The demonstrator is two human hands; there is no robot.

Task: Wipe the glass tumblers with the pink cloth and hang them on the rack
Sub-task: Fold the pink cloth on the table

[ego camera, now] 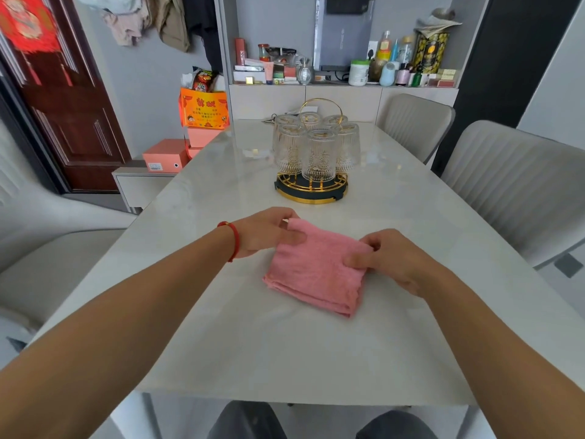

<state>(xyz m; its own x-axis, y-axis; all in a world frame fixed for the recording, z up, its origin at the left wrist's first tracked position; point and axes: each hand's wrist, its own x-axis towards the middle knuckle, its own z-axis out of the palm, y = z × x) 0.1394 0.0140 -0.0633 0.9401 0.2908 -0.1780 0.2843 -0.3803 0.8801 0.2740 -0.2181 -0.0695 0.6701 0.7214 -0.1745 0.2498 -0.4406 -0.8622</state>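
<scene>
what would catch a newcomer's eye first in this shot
The pink cloth stands out most, folded on the pale table near its front edge, with the left hand touching its far left corner and the right hand pinching its right edge. Behind it, mid-table, a gold rack with a ring handle holds ribbed glass tumblers upside down.

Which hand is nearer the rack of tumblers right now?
Left. The left hand pinches the pink cloth's far corner, just short of the rack; the right hand grips the cloth's right edge, farther back.
</scene>
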